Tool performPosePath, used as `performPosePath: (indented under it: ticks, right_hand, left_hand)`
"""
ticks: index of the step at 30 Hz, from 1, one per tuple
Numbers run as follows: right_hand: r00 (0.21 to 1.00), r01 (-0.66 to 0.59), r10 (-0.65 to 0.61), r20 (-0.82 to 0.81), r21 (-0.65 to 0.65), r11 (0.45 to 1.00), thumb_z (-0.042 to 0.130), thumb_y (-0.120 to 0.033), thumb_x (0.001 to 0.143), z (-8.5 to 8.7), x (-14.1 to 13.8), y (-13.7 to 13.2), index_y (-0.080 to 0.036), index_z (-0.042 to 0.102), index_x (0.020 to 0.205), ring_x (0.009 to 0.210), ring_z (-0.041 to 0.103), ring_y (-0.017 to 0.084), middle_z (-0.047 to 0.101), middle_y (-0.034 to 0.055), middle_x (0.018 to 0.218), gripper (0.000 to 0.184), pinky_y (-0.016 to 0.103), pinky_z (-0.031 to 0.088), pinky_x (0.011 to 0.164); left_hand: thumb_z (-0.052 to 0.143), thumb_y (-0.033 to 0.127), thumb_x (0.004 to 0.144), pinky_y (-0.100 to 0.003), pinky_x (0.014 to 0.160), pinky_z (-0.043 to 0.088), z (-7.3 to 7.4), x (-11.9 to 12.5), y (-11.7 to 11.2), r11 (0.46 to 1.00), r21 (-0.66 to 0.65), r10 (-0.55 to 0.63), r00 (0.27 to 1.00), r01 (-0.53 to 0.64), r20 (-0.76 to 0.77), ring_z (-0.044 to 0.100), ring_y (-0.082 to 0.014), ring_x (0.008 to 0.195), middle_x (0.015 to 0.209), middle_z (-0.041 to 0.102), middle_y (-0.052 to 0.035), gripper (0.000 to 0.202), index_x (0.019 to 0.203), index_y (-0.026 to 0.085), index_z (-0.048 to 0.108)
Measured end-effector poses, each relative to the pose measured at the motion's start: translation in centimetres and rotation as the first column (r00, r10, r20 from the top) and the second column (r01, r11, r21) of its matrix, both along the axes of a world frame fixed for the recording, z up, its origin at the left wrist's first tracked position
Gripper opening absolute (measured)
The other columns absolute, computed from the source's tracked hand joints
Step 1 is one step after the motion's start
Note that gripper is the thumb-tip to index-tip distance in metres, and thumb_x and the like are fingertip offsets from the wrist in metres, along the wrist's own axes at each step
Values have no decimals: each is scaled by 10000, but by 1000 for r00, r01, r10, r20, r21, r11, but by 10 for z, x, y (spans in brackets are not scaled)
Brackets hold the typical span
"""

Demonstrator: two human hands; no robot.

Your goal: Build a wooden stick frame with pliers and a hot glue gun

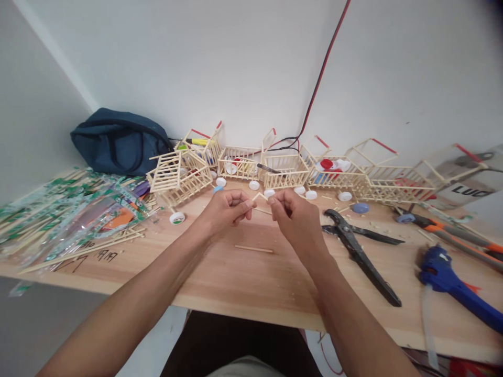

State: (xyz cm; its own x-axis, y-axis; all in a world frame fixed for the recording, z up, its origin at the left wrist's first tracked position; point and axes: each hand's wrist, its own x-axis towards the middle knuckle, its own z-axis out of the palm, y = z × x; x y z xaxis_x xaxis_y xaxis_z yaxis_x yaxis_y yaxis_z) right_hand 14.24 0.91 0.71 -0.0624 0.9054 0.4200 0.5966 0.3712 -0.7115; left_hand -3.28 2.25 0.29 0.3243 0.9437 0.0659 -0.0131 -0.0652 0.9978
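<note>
Angled stick in left fingers and right fingers, bare tabletop toward the near edge.

Fingertips hide part of the held wood; the right edge crops the glue gun.

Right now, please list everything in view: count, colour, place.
Angled stick: one, pale, centre
Loose sticks: several, pale, centre
Stick carts: at least six, pale, back
Caps: several, white or blue, near carts
Small items: several, mixed, inside carts
Pliers: one, black, right
Tool: one, orange and grey, far right
Glue gun: one, blue, right
Bag: one, navy, back left
Wrapped sticks: many, pale, left
Container: one, translucent, back right
Cable: one, red and black, top centre
Table: one, light wood, beneath
Left hand, right hand: two, bare, holding angled stick
</note>
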Motion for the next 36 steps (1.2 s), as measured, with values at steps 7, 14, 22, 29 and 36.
performPosePath:
  ticks: [7,14,22,29,36]
  right_hand:
    - [1000,3,-3,9,8,1000,512,-301,866,0,0,0,-193,522,662,475,427,92,521,-46,523,231,227,315,525]
    - [1000,-2,2,3,6,1000,504,-308,870,0,0,-1,-196,509,651,463,418,91,509,-49,510,246,227,309,514]
    - [1000,2,-2,4,8,1000,507,-301,867,-1,1,-1,-199,518,665,472,437,94,523,-49,521,226,231,318,525]
    - [1000,6,-6,4,-1,1000,514,-296,862,0,0,-1,-199,509,652,466,430,90,515,-54,512,231,229,316,521]
    - [1000,3,-3,-1,5,1000,512,-301,861,0,0,-1,-200,518,658,469,431,95,522,-49,516,227,231,317,524]
  left_hand:
    - [661,400,777,-171,415,237,0,0,0,1000,5,1,1000,-1,3,358,-22,426,613,580,-1,300,759,105,610]
    - [656,388,782,-170,411,242,0,0,1,1000,-2,-1,1000,1,-8,367,-24,429,613,573,-3,292,772,99,612]
    - [662,403,771,-172,414,237,1,0,-1,1000,-2,2,1000,-2,4,363,-24,429,611,578,-2,304,776,102,619]
    - [665,402,769,-172,412,238,0,0,0,1000,1,1,1000,-1,-1,365,-25,427,607,582,-5,301,757,105,614]
    - [661,398,771,-169,407,232,1,1,0,1000,-3,4,1000,-4,-3,358,-21,420,617,581,-6,302,774,101,610]
